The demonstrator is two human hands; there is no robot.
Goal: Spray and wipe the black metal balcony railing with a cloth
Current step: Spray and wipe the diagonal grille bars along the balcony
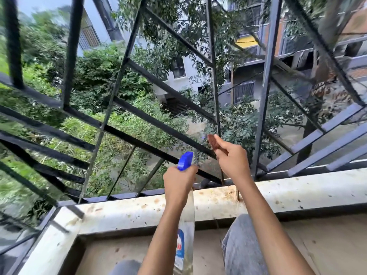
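Note:
The black metal railing [139, 141] of crossed bars fills the upper view above a stained white ledge. My left hand [178, 181] grips the neck of a clear spray bottle [185, 235] with a blue trigger head [185, 160], its nozzle aimed at the bars. Just right of it, my right hand [232, 161] holds a small brown cloth [213, 142] pressed against a thin vertical bar near where it meets a horizontal bar.
The stained white ledge [297, 191] runs across below the railing, with a lower beige sill [317, 245] nearer me. My knee in grey jeans [244, 245] rests against the ledge. Beyond the bars lie trees, grass and apartment buildings far below.

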